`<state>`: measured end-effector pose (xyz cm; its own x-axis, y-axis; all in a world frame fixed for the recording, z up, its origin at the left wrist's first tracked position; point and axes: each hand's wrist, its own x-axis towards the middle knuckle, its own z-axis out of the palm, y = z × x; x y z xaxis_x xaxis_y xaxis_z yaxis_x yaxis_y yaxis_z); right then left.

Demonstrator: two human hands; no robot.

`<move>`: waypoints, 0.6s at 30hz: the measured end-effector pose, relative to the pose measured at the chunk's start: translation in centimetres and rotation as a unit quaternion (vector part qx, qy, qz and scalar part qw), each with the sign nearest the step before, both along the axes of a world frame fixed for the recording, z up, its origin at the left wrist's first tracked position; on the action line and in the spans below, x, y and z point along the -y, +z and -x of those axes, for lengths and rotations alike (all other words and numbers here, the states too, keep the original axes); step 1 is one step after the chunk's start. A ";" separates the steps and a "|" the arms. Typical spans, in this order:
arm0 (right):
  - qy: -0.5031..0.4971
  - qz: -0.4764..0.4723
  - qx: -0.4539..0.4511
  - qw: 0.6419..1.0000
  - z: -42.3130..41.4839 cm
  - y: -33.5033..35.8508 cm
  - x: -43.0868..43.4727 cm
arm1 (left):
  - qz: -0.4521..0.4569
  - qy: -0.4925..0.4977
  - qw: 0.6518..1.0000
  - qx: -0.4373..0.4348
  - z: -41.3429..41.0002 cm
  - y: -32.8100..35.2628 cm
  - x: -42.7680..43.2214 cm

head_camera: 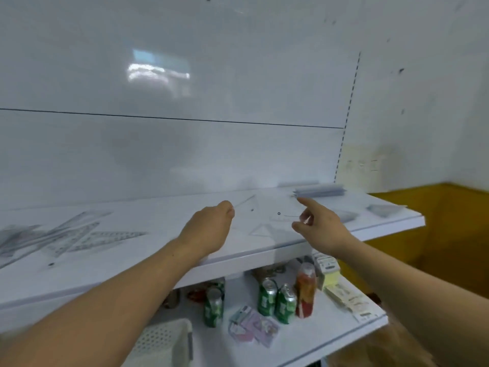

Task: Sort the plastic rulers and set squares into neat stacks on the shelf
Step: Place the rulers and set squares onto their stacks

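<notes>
Left hand is over the upper shelf near frame centre, fingers clenched. A thin clear ruler sticks out of the fist toward 1 o'clock, so it reads as a pinch on it, though blur hides the exact contact. Right hand is at 3 o'clock of the left. Its index finger is straight and aimed at 11 o'clock, tip just short of the ruler stack; the other fingers are loosely curled, with nothing visibly held. The ruler stack lies at the back of the shelf against the rear panel, at 2 o'clock from centre. A clear set square lies flat on the shelf between the two hands. A second set square is near the shelf's right end, at 3 o'clock of the right hand. Loose rulers overlap in a scatter at 9 o'clock of the left hand. The lower shelf at 5 o'clock holds green cans with a red bottle just beside them, and pink packets in front. A white basket is at 6 o'clock.
</notes>
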<state>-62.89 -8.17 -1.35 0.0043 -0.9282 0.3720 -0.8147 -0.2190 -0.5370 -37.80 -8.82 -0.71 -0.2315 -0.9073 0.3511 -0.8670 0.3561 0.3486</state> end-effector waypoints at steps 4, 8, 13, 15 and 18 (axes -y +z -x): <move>-0.019 0.001 0.010 1.000 8.5 -0.6 -0.7 | 0.000 -0.003 0.999 -0.032 8.7 0.3 0.9; -0.027 0.003 0.013 1.000 13.6 -0.8 -0.4 | -0.017 -0.002 0.997 -0.076 13.8 0.4 1.6; -0.028 0.012 -0.022 0.999 17.4 -1.1 2.0 | -0.061 -0.020 0.996 -0.064 17.7 0.2 3.7; -0.019 -0.003 -0.030 0.999 18.1 -1.3 3.5 | -0.067 -0.020 0.997 -0.044 18.4 0.0 4.9; 0.006 -0.048 -0.041 0.998 18.7 -0.9 6.2 | -0.062 -0.016 0.997 -0.043 18.9 0.0 7.2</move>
